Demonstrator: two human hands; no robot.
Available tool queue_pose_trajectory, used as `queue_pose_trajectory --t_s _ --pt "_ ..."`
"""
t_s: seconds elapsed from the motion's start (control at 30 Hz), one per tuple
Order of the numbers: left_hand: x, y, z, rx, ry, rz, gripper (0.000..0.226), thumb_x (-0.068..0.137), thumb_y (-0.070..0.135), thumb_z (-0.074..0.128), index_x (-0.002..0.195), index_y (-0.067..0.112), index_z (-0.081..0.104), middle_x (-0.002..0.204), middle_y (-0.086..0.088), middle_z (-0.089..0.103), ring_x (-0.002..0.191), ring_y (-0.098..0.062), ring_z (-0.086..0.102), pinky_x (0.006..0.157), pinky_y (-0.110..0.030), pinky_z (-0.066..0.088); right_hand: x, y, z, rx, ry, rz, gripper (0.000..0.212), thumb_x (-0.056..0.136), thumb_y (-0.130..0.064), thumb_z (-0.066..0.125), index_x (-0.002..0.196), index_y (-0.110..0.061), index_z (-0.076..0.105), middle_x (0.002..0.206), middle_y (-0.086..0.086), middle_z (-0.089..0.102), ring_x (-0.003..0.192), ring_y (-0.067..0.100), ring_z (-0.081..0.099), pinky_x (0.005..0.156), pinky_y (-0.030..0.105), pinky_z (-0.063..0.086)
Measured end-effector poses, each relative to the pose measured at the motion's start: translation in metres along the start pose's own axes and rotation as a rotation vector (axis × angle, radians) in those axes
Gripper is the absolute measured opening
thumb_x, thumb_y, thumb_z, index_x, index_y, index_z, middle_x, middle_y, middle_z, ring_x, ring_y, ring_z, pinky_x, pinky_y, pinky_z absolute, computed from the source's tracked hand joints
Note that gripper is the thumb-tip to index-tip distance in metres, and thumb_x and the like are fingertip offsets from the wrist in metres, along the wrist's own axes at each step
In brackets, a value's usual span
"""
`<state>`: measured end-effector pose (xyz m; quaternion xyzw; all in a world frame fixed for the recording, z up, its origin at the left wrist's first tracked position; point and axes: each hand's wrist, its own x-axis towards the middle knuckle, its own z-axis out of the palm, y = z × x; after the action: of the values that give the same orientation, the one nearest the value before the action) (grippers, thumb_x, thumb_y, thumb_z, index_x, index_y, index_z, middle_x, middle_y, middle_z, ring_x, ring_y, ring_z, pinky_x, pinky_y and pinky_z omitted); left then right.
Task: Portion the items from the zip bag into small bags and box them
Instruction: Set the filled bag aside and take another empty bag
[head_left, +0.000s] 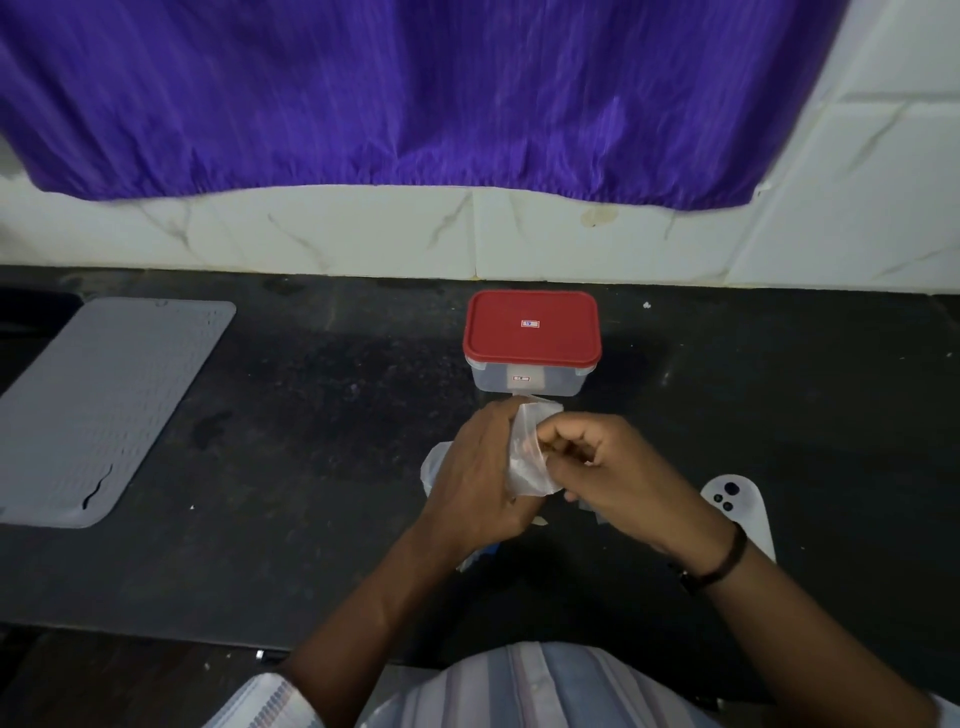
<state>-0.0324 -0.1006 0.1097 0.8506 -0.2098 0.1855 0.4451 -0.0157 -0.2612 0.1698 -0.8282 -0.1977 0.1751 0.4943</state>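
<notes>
A small clear bag (527, 452) is held just in front of the red-lidded box (532, 340), pinched between left hand (475, 467) and right hand (613, 475). Bare dark counter (322, 415) spreads left of the box toward a grey mat (104, 405).

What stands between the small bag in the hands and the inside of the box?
The red lid is shut on the box, so the small bag, held by the left hand and right hand, cannot go in yet. Nothing else lies on the counter between them.
</notes>
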Motion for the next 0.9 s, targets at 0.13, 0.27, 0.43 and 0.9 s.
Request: queue_pose_trajectory --t_s 0.13,0.27,0.43,0.9 --pt "-0.013 -0.008 -0.001 0.114 0.028 -0.065 0.056 0.08 0.035 0.065 0.131 0.023 0.044 0.117 0.008 0.058 0.103 -0.008 0.057 0.089 -0.03 0.049 0.005 -0.002 0.006 -0.211 -0.062 -0.006 0.022 0.092 -0.007 0.051 0.073 -0.003 0.061 0.071 0.012 0.06 0.056 0.011 0.049 0.056 0.034 0.044" --pt "-0.021 -0.017 0.0 0.188 -0.004 -0.117 0.066 0.075 0.039 0.066 0.133 0.014 0.046 0.118 -0.003 0.062 0.103 -0.019 0.06 0.087 -0.044 0.05 0.015 -0.008 0.015 -0.337 -0.076 0.063 0.027 0.09 -0.024 0.058 0.067 -0.012 0.063 0.061 0.0 0.062 0.053 0.005 0.053 0.056 0.028 0.046" --pt "-0.025 -0.022 -0.008 0.183 0.027 -0.14 0.064 0.072 0.026 0.07 0.131 0.009 0.053 0.118 0.001 0.061 0.104 -0.013 0.058 0.088 -0.038 0.048 0.024 -0.018 0.019 -0.457 -0.072 0.086 0.028 0.085 -0.048 0.058 0.079 -0.024 0.072 0.073 -0.007 0.069 0.066 0.004 0.063 0.065 0.028 0.054" --pt "-0.028 -0.036 -0.041 0.12 0.256 -0.407 0.04 0.076 0.034 0.068 0.111 0.023 0.052 0.096 0.014 0.061 0.085 -0.003 0.061 0.07 -0.018 0.049 0.017 0.018 0.023 -0.253 0.086 -0.084 0.024 0.093 -0.045 0.054 0.11 -0.03 0.06 0.106 -0.017 0.054 0.1 -0.003 0.053 0.079 0.009 0.043"
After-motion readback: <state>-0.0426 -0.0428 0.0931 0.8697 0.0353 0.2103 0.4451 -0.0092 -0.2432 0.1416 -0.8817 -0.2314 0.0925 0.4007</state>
